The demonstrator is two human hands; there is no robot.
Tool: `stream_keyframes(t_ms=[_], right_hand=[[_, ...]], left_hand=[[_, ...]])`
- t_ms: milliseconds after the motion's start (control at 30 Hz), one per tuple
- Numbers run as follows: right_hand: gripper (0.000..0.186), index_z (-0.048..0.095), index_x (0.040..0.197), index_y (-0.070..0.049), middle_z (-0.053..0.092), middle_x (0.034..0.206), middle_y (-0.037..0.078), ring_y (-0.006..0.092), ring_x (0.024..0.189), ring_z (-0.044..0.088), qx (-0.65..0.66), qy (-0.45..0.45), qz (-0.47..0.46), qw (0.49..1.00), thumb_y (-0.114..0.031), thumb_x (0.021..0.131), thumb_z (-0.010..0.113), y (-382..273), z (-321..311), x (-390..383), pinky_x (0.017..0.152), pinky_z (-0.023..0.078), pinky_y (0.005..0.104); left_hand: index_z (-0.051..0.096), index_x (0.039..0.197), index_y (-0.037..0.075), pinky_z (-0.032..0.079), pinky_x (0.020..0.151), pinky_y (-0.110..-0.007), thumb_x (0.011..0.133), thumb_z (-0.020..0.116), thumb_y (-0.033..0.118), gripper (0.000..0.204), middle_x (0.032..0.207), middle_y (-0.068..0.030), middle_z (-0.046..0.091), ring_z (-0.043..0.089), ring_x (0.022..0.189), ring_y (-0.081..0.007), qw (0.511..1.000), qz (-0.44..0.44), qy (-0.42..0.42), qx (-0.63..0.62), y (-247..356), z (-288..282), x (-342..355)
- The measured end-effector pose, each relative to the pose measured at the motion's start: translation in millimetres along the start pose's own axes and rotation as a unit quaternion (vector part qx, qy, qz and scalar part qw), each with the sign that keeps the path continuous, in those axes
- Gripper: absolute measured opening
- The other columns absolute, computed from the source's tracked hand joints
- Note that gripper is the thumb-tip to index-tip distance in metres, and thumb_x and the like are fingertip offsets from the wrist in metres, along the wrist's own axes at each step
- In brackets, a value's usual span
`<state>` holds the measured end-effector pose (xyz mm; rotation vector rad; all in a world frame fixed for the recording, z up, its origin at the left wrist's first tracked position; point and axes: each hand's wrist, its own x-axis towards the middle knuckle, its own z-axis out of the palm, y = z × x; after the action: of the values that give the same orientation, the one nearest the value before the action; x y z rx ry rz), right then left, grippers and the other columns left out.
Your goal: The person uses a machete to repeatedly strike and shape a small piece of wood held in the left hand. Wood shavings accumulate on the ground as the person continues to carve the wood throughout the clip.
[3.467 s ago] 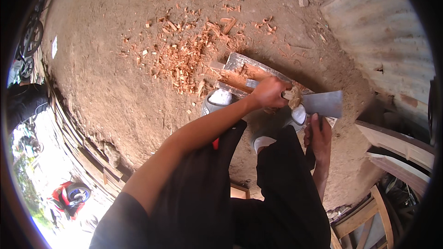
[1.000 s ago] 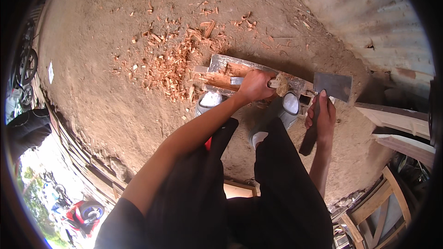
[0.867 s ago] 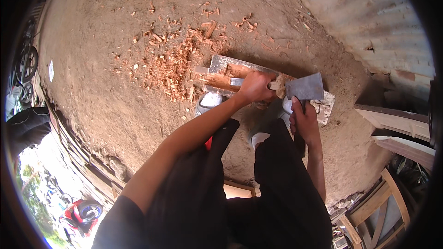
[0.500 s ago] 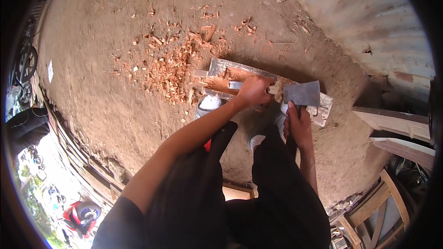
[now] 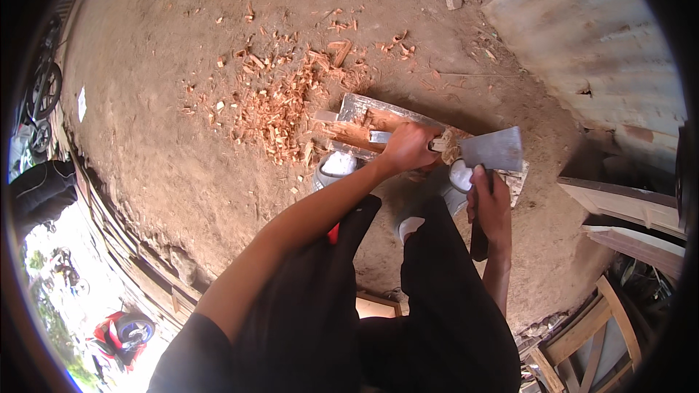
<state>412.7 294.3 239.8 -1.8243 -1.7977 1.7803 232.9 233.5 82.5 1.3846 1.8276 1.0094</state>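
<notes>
My left hand (image 5: pixel 411 148) is closed around the handle of a chisel, whose flat metal blade (image 5: pixel 379 137) points left into the reddish, cut hollow of a wood block (image 5: pixel 389 115). The frayed butt (image 5: pixel 451 148) of the chisel handle sticks out on the right of my fist. In my right hand (image 5: pixel 493 207) is a hatchet, gripped by its dark handle just below the broad grey head (image 5: pixel 493 151). That head stands right beside the chisel butt; whether they touch I cannot tell. My feet, in grey-and-white shoes (image 5: pixel 338 165), are against the near side of the block.
Wood chips (image 5: pixel 280 109) lie heaped on the dirt floor left of the block. Corrugated metal sheets (image 5: pixel 597 36) stand at the right and back. Wooden frames (image 5: pixel 593 320) and boards are stacked at the right. A red motorcycle (image 5: pixel 120 338) is at the lower left.
The whole view has shifted slightly. The hatchet head has moved a little to the right and tilted, along with my right hand. My left hand keeps the chisel in the hollow.
</notes>
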Motion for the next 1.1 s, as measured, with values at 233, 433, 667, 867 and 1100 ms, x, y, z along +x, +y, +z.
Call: stream_keyframes(t_ms=[233, 433, 667, 867, 1100], right_hand=[[0.041, 0.056, 0.095, -0.002, 0.051, 0.063, 0.001, 0.0110, 0.047, 0.051, 0.007, -0.027, 0.048, 0.998, -0.041, 0.107, 0.054, -13.8, 7.7, 2.4, 0.042, 0.040, 0.0280], [0.041, 0.055, 0.092, -0.003, 0.050, 0.063, 0.002, 0.0119, 0.045, 0.049, 0.093, 0.096, -0.042, 0.990, -0.042, 0.107, 0.054, 12.2, 17.4, 14.6, 0.041, 0.041, 0.0292], [0.043, 0.055, 0.093, -0.005, 0.048, 0.061, 0.001, 0.0123, 0.045, 0.048, 0.065, 0.022, -0.019, 0.997, -0.046, 0.108, 0.050, -1.9, -12.1, 15.8, 0.041, 0.039, 0.0273], [0.045, 0.054, 0.093, -0.006, 0.047, 0.061, 0.001, 0.0131, 0.045, 0.049, -0.002, -0.041, 0.044, 0.998, -0.049, 0.107, 0.049, 6.7, 3.0, 17.8, 0.041, 0.040, 0.0292], [0.046, 0.054, 0.092, -0.005, 0.048, 0.062, 0.002, 0.0137, 0.045, 0.049, 0.178, 0.116, 0.009, 0.977, -0.048, 0.108, 0.048, 17.8, 10.9, 21.2, 0.041, 0.041, 0.0292]], left_hand=[[0.070, 0.091, 0.007, 0.056, 0.071, -0.049, 0.067, 0.076, 0.024, 0.030, 0.078, -0.0206, 0.071, 0.070, 0.077, -0.0405, 1.000, 0.009, 0.001, -0.009, -0.4, -4.8, -6.4], [0.071, 0.096, 0.006, 0.056, 0.073, -0.049, 0.067, 0.077, 0.024, 0.034, 0.083, -0.0196, 0.072, 0.071, 0.079, -0.0391, 0.999, 0.003, 0.029, -0.013, -2.3, -0.3, -1.8], [0.071, 0.097, 0.007, 0.056, 0.072, -0.049, 0.069, 0.077, 0.025, 0.035, 0.083, -0.0195, 0.073, 0.071, 0.080, -0.0389, 0.999, -0.013, 0.044, -0.003, -4.1, -0.2, -2.0], [0.071, 0.096, 0.007, 0.056, 0.070, -0.049, 0.070, 0.076, 0.025, 0.032, 0.081, -0.0196, 0.072, 0.071, 0.078, -0.0393, 0.999, -0.004, 0.037, 0.011, -4.8, 5.2, 2.6], [0.070, 0.096, 0.007, 0.055, 0.070, -0.050, 0.071, 0.075, 0.024, 0.031, 0.080, -0.0197, 0.071, 0.071, 0.077, -0.0392, 0.999, -0.012, 0.038, 0.024, -2.2, 4.9, 3.9]])
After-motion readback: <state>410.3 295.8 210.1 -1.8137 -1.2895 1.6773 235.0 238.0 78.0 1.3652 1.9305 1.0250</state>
